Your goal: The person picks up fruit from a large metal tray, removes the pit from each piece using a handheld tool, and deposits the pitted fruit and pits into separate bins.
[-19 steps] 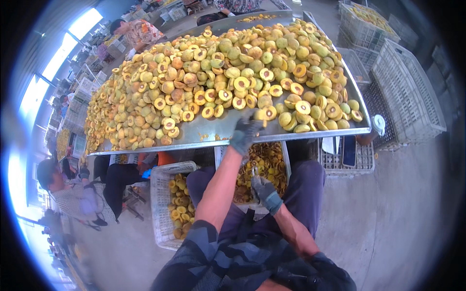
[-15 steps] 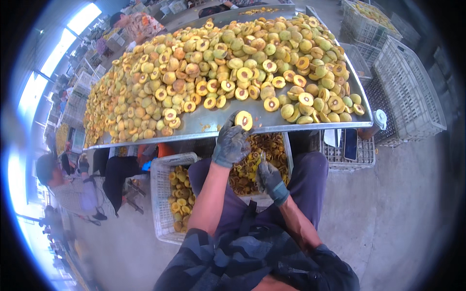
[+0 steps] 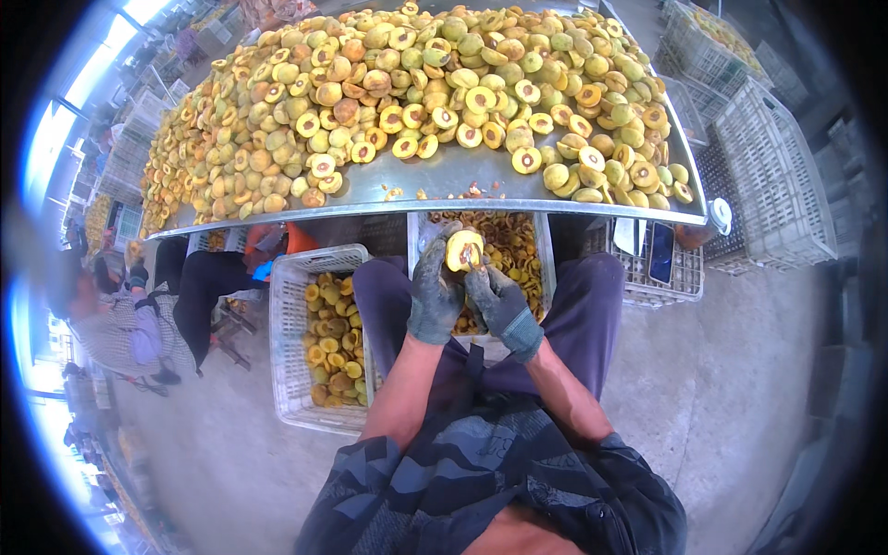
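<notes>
My left hand (image 3: 435, 301), in a dark grey work glove, holds a yellow peach half (image 3: 463, 251) with its cut face and brown pit hollow turned up. Gloved likewise, my right hand (image 3: 504, 305) is closed at the fruit's lower right edge. A thin metal tool is in its grip, mostly hidden by the fingers and the fruit. Both hands are above a white crate (image 3: 548, 277) of peach scraps between my knees. Beyond them, a heap of halved peaches (image 3: 370, 92) covers much of a metal-topped table (image 3: 416, 180).
Left of my leg stands a white crate (image 3: 289, 370) of peach halves. At the right, a phone (image 3: 660, 252) lies on an upturned crate (image 3: 638, 285) near a lidded jar (image 3: 708, 227). Large crates (image 3: 772, 176) stand farther right. Another person (image 3: 129, 314) sits at the left.
My left hand has drawn the peach half back from the table edge toward me. My right hand has risen to meet it with the tool. The view has tilted down slightly.
</notes>
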Action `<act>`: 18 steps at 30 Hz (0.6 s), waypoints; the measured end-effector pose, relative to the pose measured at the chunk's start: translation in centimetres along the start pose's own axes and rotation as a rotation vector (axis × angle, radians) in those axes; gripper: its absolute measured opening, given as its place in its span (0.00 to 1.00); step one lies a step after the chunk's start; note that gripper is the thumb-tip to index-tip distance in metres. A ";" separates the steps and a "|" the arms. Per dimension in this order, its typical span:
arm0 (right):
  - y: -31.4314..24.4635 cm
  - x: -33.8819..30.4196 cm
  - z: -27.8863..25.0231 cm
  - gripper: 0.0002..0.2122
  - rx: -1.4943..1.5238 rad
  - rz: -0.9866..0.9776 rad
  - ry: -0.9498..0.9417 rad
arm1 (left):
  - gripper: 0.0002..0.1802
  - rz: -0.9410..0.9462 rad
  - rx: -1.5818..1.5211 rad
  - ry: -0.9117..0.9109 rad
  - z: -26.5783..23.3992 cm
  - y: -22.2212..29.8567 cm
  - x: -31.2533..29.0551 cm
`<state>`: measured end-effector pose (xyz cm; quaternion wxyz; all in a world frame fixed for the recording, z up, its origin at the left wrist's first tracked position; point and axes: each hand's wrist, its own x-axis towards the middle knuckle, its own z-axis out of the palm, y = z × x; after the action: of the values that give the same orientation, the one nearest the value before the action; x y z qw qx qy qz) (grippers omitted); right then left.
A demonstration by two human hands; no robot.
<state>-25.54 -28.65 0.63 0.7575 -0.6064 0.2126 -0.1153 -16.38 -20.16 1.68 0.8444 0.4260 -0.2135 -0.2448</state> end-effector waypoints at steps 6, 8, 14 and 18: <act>-2.1 -0.9 0.6 0.13 -0.014 0.071 -0.020 | 0.16 -0.109 -0.033 0.174 1.0 0.2 0.9; -2.0 -1.0 0.7 0.13 -0.023 0.074 -0.022 | 0.16 -0.126 -0.039 0.167 1.1 0.5 1.0; -1.3 -1.1 1.1 0.13 -0.070 -0.057 -0.003 | 0.21 -0.137 0.007 0.224 1.8 0.6 1.0; -1.2 -1.4 0.8 0.14 -0.149 -0.083 -0.007 | 0.26 -0.212 0.022 0.303 2.6 0.8 0.8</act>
<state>-26.28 -27.65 2.20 0.7056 -0.6698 0.1925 -0.1284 -17.02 -21.80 3.85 0.8317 0.4874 -0.0407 -0.2629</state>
